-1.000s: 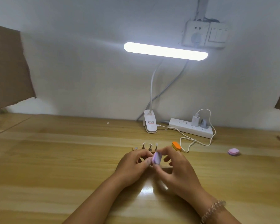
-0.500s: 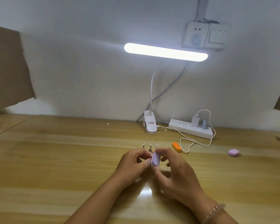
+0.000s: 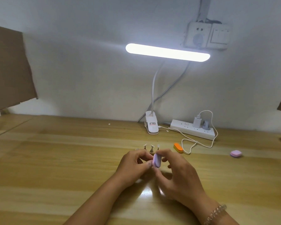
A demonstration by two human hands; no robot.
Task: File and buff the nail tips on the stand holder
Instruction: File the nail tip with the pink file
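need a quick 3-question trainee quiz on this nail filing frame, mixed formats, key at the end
1. True or false: the orange buffer is in the right hand.
2. What does the right hand pinch? A) purple buffer block B) scissors C) polish bottle
3. Fill in: the pink block lies on the table to the person's ____ of the orange buffer.
Key: 1 false, it lies on the table. 2 A. 3 right.
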